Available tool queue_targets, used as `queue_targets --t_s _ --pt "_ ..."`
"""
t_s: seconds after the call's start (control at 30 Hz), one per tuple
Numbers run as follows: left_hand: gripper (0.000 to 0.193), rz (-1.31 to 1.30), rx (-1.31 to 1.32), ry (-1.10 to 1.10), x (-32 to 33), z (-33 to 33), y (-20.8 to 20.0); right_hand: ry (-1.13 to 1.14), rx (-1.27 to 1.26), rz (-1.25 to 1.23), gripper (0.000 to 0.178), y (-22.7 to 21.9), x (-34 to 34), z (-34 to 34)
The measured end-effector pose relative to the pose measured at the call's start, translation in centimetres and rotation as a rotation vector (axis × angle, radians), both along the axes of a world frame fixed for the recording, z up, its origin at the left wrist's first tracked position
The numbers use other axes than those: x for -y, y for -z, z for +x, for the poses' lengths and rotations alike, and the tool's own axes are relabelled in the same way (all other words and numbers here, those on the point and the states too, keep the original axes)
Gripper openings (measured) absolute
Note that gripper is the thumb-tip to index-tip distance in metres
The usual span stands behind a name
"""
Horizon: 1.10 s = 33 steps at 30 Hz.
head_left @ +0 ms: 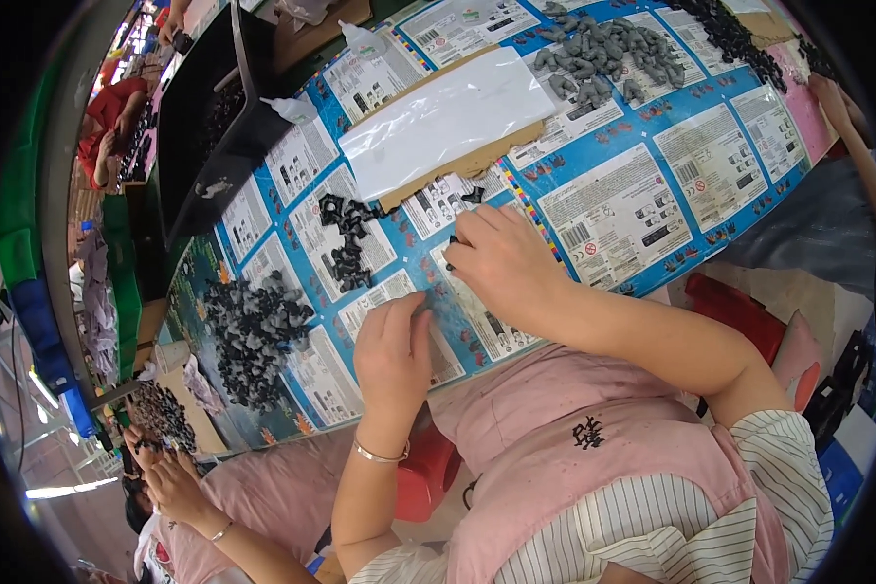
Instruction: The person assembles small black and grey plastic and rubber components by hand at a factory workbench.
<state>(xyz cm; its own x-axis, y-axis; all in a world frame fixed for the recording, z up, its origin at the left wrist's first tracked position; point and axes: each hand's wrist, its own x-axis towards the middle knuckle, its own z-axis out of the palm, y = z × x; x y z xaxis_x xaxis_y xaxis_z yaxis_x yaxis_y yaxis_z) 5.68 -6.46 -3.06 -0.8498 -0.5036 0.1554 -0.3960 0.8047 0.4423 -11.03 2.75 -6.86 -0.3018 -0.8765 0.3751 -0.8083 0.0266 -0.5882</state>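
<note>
My right hand (pixel 506 258) is over the middle of the table, its fingertips closed on a small black piece (pixel 452 243) that is mostly hidden. My left hand (pixel 392 355) hovers near the table's front edge, thumb apart from the curved fingers, with nothing visible between them. Beyond it lies a loose cluster of small black pieces (pixel 346 234). A single black piece (pixel 474 195) rests just past my right hand, beside a white sheet (pixel 448 122) on cardboard. Farther left is a heap of mixed black and grey pieces (pixel 253 336).
Grey pieces (pixel 603 54) are heaped at the far side, with more black pieces (pixel 730 39) toward the right. Two white nozzle bottles (pixel 292 109) lie near a black bin (pixel 190 165). Printed blue-and-white sheets (pixel 603 219) cover the table. Co-workers' hands (pixel 175 487) show at the left.
</note>
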Motion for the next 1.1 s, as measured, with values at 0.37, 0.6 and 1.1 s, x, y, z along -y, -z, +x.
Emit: queue_targets --t_s 0.37,0.6,1.1 --pt "0.017 0.386 -0.197 -0.209 6.4 -10.0 -0.8 0.031 1.006 0.153 0.019 -3.9 -7.1 -3.0" --pt "0.016 0.270 -0.147 -0.129 9.8 -16.3 0.2 0.079 1.444 0.045 0.020 -3.2 -9.3 -5.7" --pt "0.015 -0.144 0.014 0.044 8.9 -17.5 0.2 0.223 0.959 0.027 0.021 -2.8 -9.1 -4.6"
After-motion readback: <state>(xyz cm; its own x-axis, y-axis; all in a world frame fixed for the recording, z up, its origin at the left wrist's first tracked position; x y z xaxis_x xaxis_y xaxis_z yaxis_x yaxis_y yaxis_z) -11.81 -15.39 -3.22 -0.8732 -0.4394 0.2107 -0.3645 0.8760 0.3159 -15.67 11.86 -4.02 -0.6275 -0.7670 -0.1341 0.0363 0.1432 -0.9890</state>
